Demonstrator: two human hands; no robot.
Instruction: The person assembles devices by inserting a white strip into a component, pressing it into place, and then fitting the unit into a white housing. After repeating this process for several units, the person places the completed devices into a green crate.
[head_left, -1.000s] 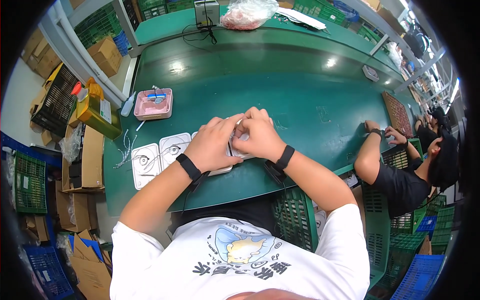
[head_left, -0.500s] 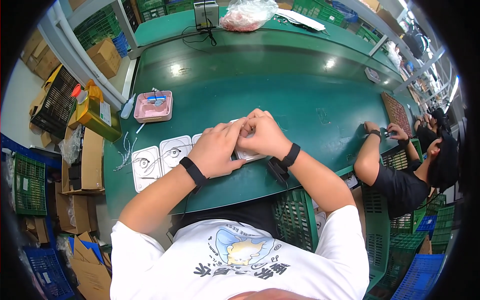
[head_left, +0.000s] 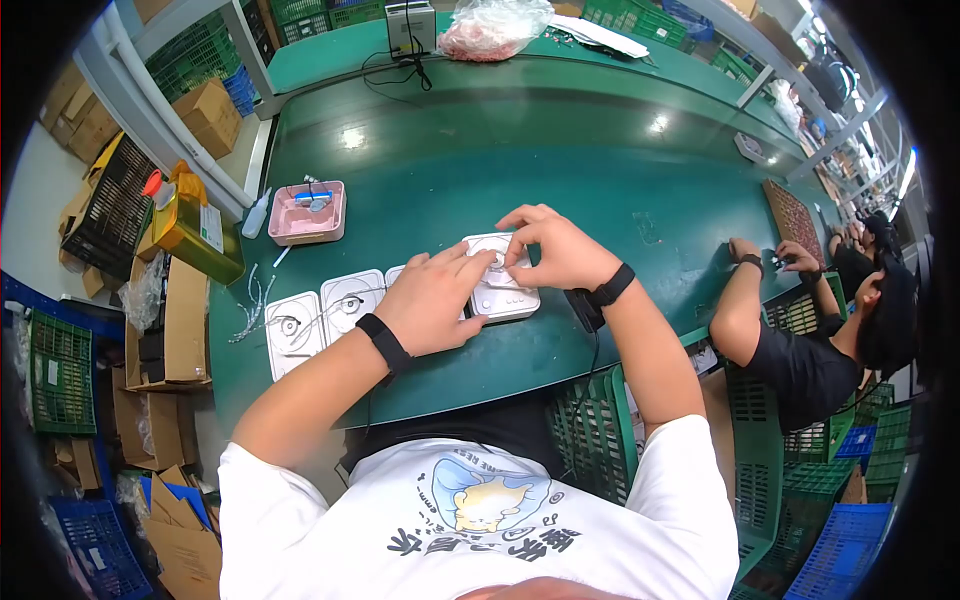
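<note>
The desk [head_left: 420, 200] is deep green, with whitish glare toward its far side. The rightmost unit [head_left: 510, 304] is white with small grey dots; the two leftmost units [head_left: 340, 288] are white as well, each with a dark ring around a pale centre. The tray [head_left: 308, 239] is pale pink, the piece [head_left: 312, 196] inside it blue. The can [head_left: 190, 235] is olive-yellow, its label [head_left: 211, 226] white and its cap [head_left: 153, 184] orange-red. The near shirt [head_left: 650, 510] is white, printed with a yellow cartoon cat [head_left: 490, 498] on light blue and with black characters. Both wristbands [head_left: 385, 343] are black, like the co-worker's shirt [head_left: 800, 388]. The carton [head_left: 208, 115] is brown.
</note>
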